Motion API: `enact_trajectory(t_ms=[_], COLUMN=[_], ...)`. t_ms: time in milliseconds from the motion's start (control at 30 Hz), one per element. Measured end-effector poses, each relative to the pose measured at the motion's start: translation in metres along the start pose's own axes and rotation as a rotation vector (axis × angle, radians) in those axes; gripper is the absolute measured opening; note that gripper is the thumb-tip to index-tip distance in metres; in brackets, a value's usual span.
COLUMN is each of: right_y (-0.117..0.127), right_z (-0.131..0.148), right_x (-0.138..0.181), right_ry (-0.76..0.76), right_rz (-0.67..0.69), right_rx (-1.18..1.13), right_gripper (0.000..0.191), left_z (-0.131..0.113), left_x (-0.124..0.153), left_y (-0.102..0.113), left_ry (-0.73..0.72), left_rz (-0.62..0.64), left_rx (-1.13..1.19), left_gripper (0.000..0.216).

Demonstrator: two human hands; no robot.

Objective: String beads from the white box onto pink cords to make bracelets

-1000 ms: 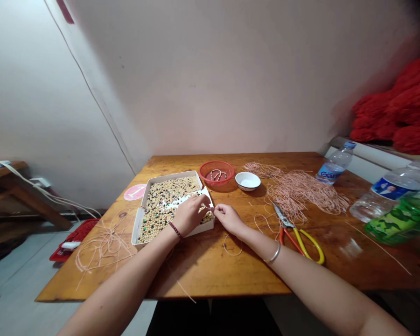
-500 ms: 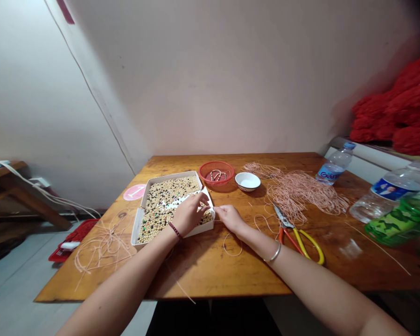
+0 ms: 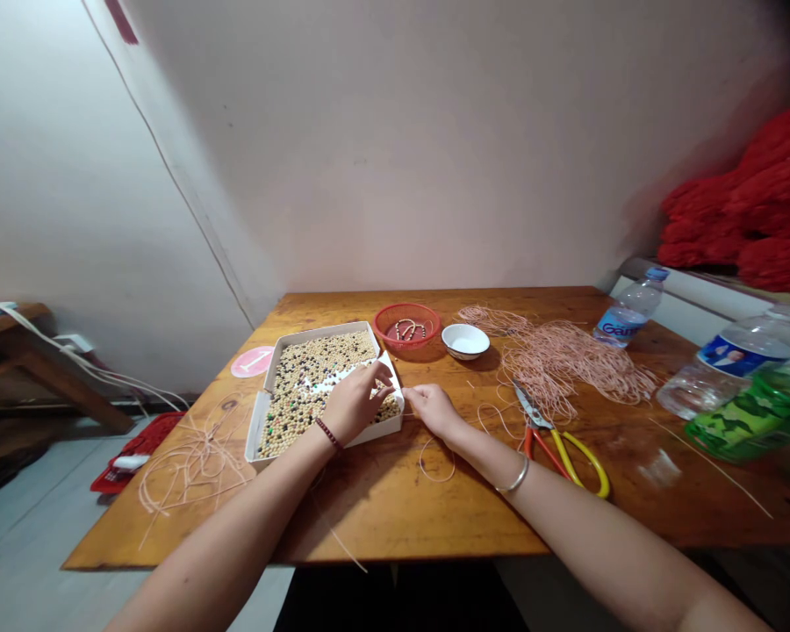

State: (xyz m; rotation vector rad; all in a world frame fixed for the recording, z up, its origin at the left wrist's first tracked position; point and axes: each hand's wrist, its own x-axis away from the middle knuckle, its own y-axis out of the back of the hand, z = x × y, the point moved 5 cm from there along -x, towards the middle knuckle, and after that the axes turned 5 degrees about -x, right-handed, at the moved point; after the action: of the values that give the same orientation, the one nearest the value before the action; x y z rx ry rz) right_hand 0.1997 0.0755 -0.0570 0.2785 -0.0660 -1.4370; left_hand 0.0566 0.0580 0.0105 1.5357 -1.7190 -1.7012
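Observation:
A white cardboard box [image 3: 258, 427] on the table holds many small beads [image 3: 322, 349], mostly tan and black with a few green. Over its right side is my left hand [image 3: 355, 399], fingers bent and tips pinched together near the box edge. What sits between those tips is too small to make out. Just outside the same edge, my right hand [image 3: 433, 409] pinches a thin pinkish cord, mostly hidden by the fingers. A loop of cord [image 3: 438, 478] hangs onto the table below that hand.
Behind the hands stand a red basket [image 3: 377, 326] with a beaded string and a white bowl [image 3: 466, 340]. Right of them lie a cord pile [image 3: 566, 360] and yellow-and-red-handled pliers [image 3: 540, 421]. Bottles [image 3: 730, 360] stand at far right. Loose cords [image 3: 194, 465] lie left.

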Motion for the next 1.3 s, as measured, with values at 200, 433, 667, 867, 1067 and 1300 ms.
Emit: enact_trajectory(t_ms=[200,433,667,867,1067,1300], right_y=[0.0008,-0.0003,0.0009,0.0011,0.0016,0.0017], right_z=[-0.0001,0.0003,0.0015,0.0020,0.0004,0.0027], right_x=[0.0004,0.0016,0.0020,0.0017,0.0013,0.0020], right_ry=[0.006,-0.007,0.002,0.010,0.005,0.014], right_rz=[0.006,0.006,-0.015,-0.022,-0.021,-0.024], right_rx=[0.017,0.007,0.012,0.013,0.012,0.017], right_gripper=[0.041,0.040,0.040,0.040,0.040,0.041], left_z=[0.0000,-0.0028,-0.0003,0.0000,0.0007,0.0006], left_x=[0.0002,0.0004,0.0006,0.0006,0.0001,-0.0001], left_y=[-0.0001,0.0011,-0.0004,-0.0007,-0.0022,-0.0024], left_ry=[-0.003,-0.012,0.008,0.013,0.020,0.023], left_rz=[0.003,0.006,0.003,0.015,0.013,0.016], left_rx=[-0.002,0.010,0.028,0.018,0.028,0.031], left_gripper=[0.015,0.013,0.012,0.013,0.012,0.012])
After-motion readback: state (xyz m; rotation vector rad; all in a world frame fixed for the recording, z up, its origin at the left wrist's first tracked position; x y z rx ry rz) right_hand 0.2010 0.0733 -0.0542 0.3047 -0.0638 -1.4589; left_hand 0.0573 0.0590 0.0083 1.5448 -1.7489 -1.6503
